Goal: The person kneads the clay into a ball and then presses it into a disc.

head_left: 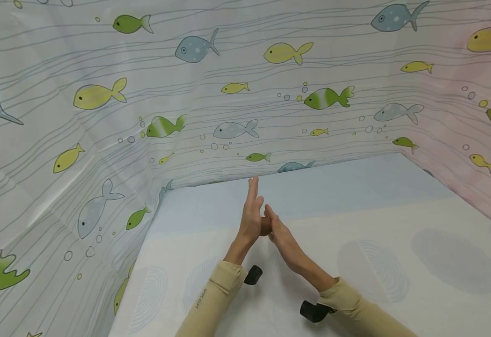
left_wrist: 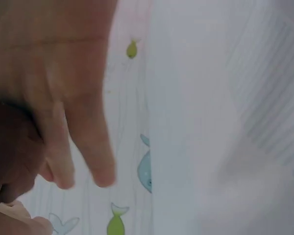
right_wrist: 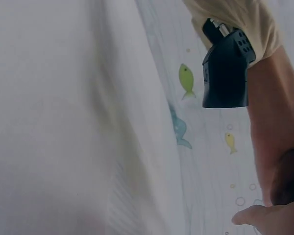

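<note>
A brown, rounded lump sits between the palms of both hands, above the table. My left hand stands nearly upright on its left side, fingers straight and pointing away. From the other side my right hand leans in, its extended fingers slanting toward the left palm. Up close, the left wrist view has the lump dark and uneven against the left palm, partly cut off by the frame. In the right wrist view the lump shows only at the right edge, beside the right hand. Its material cannot be told.
Below the hands lies a table with a pale patterned cover and a light blue band at the far side. Fish-printed curtains surround it at the back and sides. Black wrist cameras hang under both beige sleeves.
</note>
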Demonstrator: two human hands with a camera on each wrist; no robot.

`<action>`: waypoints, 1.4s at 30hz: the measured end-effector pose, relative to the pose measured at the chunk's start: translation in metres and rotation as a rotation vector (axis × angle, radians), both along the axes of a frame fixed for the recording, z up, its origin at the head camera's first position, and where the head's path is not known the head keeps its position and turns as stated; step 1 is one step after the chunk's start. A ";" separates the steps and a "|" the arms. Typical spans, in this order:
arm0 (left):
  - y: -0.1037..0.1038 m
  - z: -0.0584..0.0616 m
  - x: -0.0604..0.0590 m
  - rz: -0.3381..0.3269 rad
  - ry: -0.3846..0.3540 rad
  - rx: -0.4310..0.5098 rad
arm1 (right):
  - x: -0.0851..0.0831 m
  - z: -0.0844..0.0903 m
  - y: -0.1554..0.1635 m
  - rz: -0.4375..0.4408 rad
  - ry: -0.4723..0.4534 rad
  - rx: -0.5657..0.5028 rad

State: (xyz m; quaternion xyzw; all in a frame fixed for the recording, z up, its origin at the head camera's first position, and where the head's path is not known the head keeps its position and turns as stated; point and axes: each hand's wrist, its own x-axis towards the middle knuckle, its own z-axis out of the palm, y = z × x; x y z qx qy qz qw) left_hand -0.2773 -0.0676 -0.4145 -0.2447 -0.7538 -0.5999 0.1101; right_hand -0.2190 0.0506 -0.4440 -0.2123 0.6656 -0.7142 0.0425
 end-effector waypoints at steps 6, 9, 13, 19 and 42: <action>-0.003 -0.017 -0.001 -0.012 -0.103 -0.005 | -0.001 0.005 0.004 -0.008 0.056 -0.015; -0.001 -0.021 0.005 -0.032 -0.122 -0.015 | -0.003 0.009 0.006 -0.018 0.107 -0.022; 0.004 -0.030 0.009 -0.063 -0.130 -0.014 | -0.007 0.016 0.005 -0.063 0.158 -0.017; 0.010 -0.037 0.015 -0.080 -0.167 0.050 | -0.012 0.019 0.000 -0.117 0.168 -0.022; 0.022 -0.030 0.043 -0.143 -0.108 0.052 | -0.034 0.009 0.005 -0.302 0.076 -0.011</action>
